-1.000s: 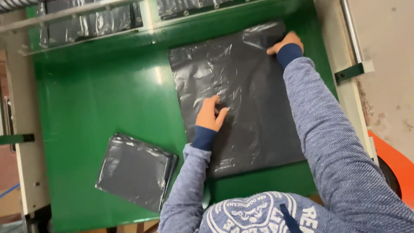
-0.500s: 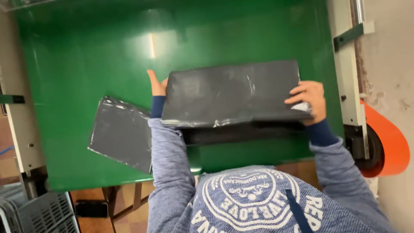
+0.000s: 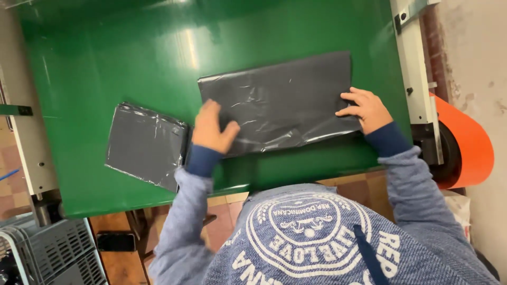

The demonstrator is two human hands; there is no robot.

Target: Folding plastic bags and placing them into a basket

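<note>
Both hands, left hand and right hand, press flat on the folded black bag.

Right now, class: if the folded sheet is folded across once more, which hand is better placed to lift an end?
Probably the right hand: its fingers rest on the black sheet's right edge. The left hand lies flat on it, inside its left end.

Left hand motion-blurred.
</note>
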